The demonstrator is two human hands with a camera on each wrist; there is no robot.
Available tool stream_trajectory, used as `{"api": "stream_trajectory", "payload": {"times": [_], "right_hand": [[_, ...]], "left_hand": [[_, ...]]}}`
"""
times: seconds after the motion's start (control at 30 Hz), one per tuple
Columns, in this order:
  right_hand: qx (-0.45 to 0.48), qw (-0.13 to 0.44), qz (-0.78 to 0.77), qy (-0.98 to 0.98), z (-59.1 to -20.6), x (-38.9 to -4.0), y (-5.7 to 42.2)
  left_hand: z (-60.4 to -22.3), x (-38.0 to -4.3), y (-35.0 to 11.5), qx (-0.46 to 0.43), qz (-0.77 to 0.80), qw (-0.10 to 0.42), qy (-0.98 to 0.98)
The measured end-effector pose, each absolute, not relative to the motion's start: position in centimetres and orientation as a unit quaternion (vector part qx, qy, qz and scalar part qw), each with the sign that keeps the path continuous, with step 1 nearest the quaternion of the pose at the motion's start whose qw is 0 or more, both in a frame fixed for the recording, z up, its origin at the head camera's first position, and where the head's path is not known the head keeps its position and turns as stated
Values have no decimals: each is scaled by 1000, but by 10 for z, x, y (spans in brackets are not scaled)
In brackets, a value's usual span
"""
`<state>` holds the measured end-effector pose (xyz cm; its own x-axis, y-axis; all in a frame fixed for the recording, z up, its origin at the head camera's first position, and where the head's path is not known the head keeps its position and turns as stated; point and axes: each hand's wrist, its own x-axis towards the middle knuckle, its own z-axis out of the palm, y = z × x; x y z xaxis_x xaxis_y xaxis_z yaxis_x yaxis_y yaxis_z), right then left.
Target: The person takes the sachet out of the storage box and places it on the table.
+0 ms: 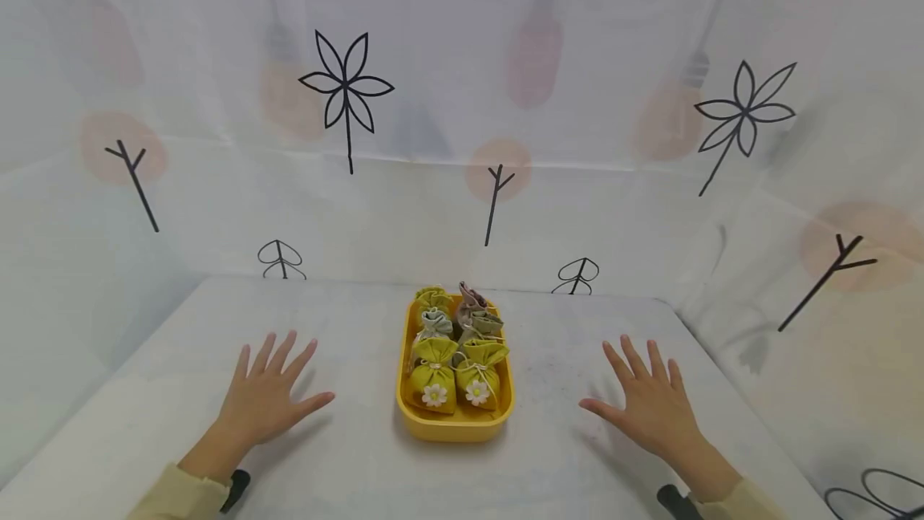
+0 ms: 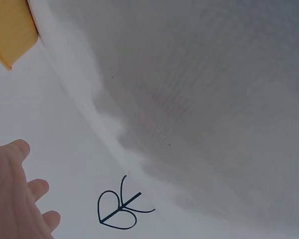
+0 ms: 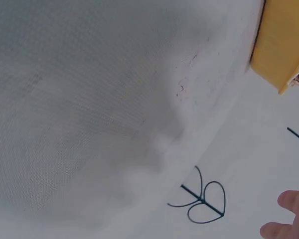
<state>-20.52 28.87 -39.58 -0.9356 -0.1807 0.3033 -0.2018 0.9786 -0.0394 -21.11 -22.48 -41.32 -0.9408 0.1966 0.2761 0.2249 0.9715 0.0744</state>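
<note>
A yellow rectangular container stands mid-table, holding several small drawstring pouches. Two yellow-green pouches, front left and front right, each carry a white flower. Behind them sit a pale grey-green pouch, an olive one, a yellow-green one and a brownish one. To the container's left, my left hand is spread and holds nothing. My right hand is likewise spread on the other side, apart from the container. Both wrist views catch only some fingers and a container corner.
The table has a white covering. Behind it and at both sides hangs a pale cloth printed with black flowers, twigs and soft coloured shapes. A dark band shows at my left wrist, another at my right.
</note>
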Motion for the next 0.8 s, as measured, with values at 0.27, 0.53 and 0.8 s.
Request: {"api": "stream_trajectory", "payload": {"times": [0.27, 0.53, 0.8], "right_hand": [[101, 156, 43, -982, -394, -206, 282], [98, 152, 53, -982, -392, -207, 273], [98, 148, 61, -982, -390, -209, 264]], "left_hand": [[-411, -213, -219, -106, -56, 138, -983], [-410, -214, -209, -110, -65, 128, -984], [-409, -219, -202, -121, -71, 136, -981]]}}
